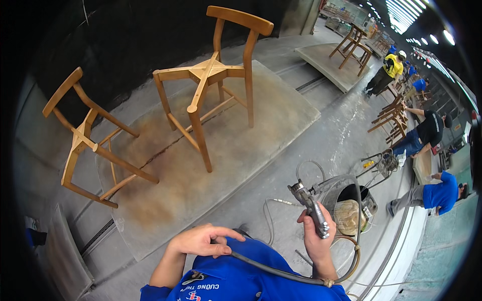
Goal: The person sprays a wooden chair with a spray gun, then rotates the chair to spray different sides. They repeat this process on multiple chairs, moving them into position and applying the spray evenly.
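Observation:
A metal spray gun (pixel 304 196) is in my right hand (pixel 317 243), whose fingers wrap round its handle, the nozzle end pointing up and left. A dark hose (pixel 281 271) loops down from beside the gun and crosses in front of my blue shirt to my left hand (pixel 203 241). That hand holds the hose loosely at the thumb, with its index finger stretched out; the other fingers are partly hidden. Beyond my hands, a wooden chair frame (pixel 205 75) without a seat pad stands on a stained grey platform (pixel 241 150). A second wooden chair frame (pixel 83 131) is on its left.
Close to my right hand stands a dark bucket (pixel 346 193) with a cloth-like cover inside. Another platform (pixel 326 70) with dark wooden stools lies further back. Several people work on the right, one in a blue shirt (pixel 441 193). A dark wall (pixel 115 45) rises behind the chairs.

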Demonstrator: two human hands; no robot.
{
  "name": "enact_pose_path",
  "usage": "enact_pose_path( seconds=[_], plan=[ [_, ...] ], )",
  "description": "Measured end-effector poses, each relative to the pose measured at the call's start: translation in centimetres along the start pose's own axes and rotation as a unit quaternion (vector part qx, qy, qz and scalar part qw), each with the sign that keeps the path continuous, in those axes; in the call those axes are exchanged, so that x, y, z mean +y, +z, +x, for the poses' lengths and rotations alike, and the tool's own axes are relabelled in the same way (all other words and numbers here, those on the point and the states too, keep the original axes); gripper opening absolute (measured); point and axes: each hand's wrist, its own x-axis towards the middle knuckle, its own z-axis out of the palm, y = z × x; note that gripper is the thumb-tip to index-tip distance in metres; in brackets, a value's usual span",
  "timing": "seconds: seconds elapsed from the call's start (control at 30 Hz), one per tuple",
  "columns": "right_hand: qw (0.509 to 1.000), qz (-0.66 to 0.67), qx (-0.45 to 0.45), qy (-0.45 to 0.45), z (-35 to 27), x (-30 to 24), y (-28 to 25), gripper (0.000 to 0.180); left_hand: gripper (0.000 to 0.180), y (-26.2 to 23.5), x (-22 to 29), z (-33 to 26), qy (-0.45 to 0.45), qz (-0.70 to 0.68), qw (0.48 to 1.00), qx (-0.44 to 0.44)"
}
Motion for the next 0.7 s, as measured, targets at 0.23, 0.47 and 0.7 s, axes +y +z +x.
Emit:
enact_pose_path(
  seconds=[0.23, 0.47, 0.7],
  plan=[
    [0.997, -0.041, 0.049, -0.045, 3.0, 0.6, 2.2, 0.048, 0.038, -2.1, -0.3, 1.2, 0.006, -0.063, 0.998, 0.024],
    [0.985, -0.167, 0.014, 0.034, 6.4, 3.7, 7.4, 0.045, 0.039, -8.7, -0.5, 3.8, 0.028, -0.084, 0.996, -0.033],
    [0.983, -0.141, 0.034, 0.114, 6.7, 2.5, 9.0, 0.039, 0.038, -14.3, 0.7, 5.1, 0.047, -0.072, 0.996, 0.001]
  ],
)
